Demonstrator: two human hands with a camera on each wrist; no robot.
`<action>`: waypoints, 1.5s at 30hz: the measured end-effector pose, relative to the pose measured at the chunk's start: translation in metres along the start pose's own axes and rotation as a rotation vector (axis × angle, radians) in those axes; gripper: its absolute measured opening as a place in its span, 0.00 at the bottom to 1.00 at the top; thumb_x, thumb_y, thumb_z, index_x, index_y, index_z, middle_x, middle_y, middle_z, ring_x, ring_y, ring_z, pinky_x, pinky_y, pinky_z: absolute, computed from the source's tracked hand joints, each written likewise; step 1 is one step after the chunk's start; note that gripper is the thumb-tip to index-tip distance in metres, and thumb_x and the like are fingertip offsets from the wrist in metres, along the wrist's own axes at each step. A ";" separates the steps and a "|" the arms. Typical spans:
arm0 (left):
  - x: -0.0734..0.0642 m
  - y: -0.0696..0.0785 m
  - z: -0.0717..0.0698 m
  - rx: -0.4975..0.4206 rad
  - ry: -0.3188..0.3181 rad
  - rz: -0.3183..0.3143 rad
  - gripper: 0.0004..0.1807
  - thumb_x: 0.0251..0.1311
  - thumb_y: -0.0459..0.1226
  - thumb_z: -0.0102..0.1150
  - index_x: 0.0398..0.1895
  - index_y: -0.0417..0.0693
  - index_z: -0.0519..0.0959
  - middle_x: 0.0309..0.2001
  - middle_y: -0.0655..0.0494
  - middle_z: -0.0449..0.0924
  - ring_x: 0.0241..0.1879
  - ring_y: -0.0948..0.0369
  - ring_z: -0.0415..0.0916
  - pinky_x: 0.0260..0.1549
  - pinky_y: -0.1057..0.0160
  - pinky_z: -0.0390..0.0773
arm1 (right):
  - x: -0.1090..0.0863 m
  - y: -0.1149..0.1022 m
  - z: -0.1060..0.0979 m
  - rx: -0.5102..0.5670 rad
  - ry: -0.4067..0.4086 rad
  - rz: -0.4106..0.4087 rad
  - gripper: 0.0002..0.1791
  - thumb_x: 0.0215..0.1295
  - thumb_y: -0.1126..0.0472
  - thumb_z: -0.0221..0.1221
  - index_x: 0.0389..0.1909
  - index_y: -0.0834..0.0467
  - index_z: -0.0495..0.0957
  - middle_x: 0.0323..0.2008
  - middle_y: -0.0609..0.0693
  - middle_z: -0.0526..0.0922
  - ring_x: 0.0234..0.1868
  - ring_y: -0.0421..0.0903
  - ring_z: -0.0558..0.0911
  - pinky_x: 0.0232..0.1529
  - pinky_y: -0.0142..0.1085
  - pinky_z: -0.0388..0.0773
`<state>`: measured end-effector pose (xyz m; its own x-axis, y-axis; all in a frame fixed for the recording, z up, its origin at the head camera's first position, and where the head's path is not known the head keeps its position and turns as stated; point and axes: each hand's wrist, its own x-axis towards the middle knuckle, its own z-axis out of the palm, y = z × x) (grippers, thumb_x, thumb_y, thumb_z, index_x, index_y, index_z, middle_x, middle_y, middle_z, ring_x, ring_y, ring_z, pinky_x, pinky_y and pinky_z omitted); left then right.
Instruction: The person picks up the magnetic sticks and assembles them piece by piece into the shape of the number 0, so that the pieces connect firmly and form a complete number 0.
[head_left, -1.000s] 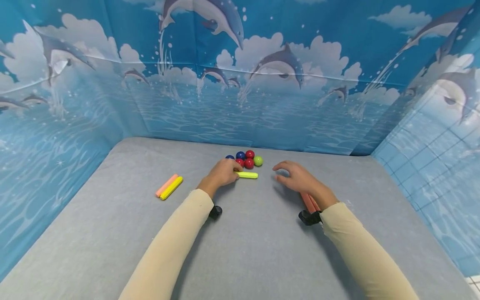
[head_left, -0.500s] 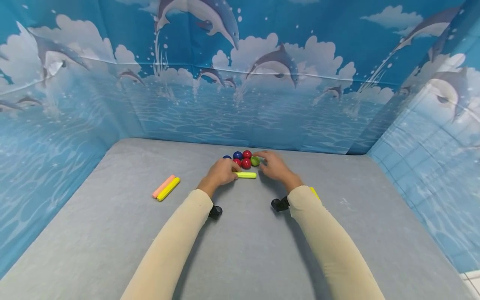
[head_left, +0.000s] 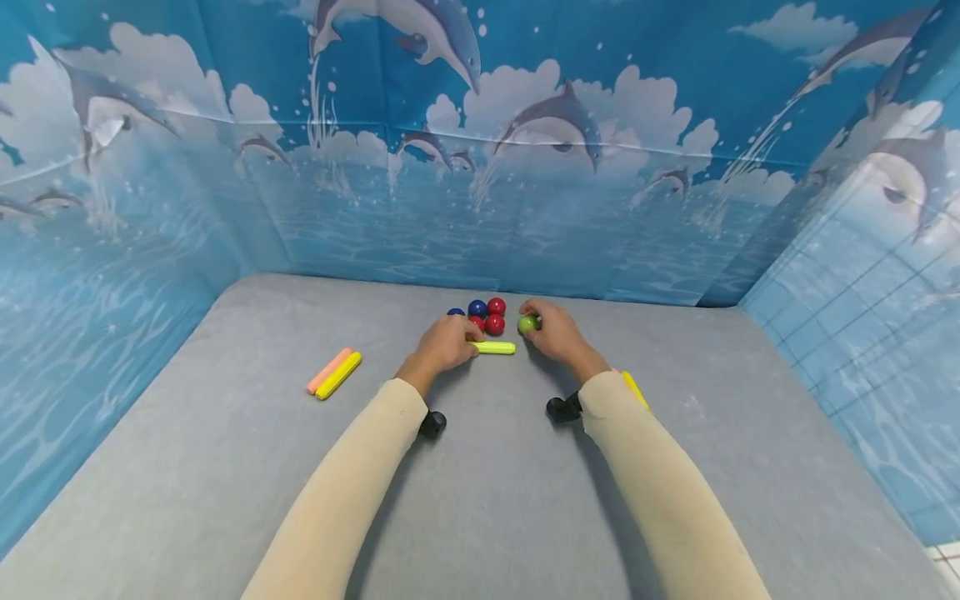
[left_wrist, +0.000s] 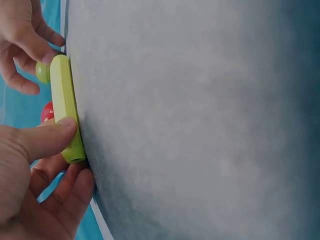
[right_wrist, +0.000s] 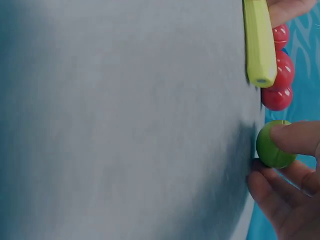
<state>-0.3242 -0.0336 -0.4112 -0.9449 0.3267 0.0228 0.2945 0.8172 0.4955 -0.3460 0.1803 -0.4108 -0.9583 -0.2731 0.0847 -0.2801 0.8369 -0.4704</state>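
My left hand [head_left: 442,345] pinches one end of a ribbed yellow-green stick [head_left: 495,347], which lies across the cloth in front of the balls. In the left wrist view the thumb presses on this stick [left_wrist: 64,95] and the fingers curl behind it. My right hand [head_left: 557,332] holds a green ball [head_left: 528,324] between thumb and fingers, just right of the stick's far end. In the right wrist view the thumb lies over the green ball [right_wrist: 275,145], apart from the red balls [right_wrist: 278,97].
Red balls [head_left: 494,325] and blue balls [head_left: 477,308] cluster behind the left hand, partly hidden. At left lie an orange stick [head_left: 328,372] and a yellow stick [head_left: 339,376]. Another yellow stick [head_left: 634,389] shows beside the right sleeve. A dolphin-print curtain [head_left: 420,217] bounds the grey table [head_left: 480,500].
My right hand has moved left to the green ball, taken hold of it and drawn it slightly right, away from the red balls. The left hand stays on the yellow-green stick.
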 end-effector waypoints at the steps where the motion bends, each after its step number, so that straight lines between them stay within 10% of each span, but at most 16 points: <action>1: 0.001 0.000 0.000 0.001 0.005 0.004 0.11 0.59 0.34 0.67 0.46 0.49 0.88 0.46 0.52 0.86 0.47 0.56 0.78 0.51 0.56 0.79 | -0.001 0.001 -0.003 -0.010 -0.004 -0.006 0.20 0.68 0.67 0.56 0.60 0.59 0.74 0.57 0.62 0.79 0.56 0.59 0.78 0.58 0.53 0.75; 20: 0.002 0.004 -0.005 -0.036 -0.019 -0.029 0.13 0.61 0.35 0.65 0.49 0.50 0.87 0.49 0.50 0.86 0.50 0.55 0.79 0.53 0.55 0.79 | -0.028 0.004 -0.016 0.178 -0.084 0.023 0.22 0.67 0.67 0.58 0.62 0.62 0.74 0.59 0.62 0.78 0.58 0.60 0.80 0.54 0.50 0.79; 45: -0.008 -0.002 -0.015 -0.042 -0.045 -0.051 0.15 0.61 0.34 0.64 0.51 0.49 0.86 0.52 0.51 0.85 0.54 0.54 0.78 0.56 0.55 0.78 | -0.033 0.002 -0.017 0.132 -0.128 0.025 0.21 0.65 0.69 0.58 0.60 0.62 0.77 0.60 0.61 0.79 0.60 0.59 0.80 0.54 0.48 0.81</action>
<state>-0.3192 -0.0453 -0.3993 -0.9509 0.3066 -0.0418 0.2388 0.8129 0.5312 -0.3156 0.1989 -0.3996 -0.9472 -0.3183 -0.0374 -0.2381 0.7769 -0.5829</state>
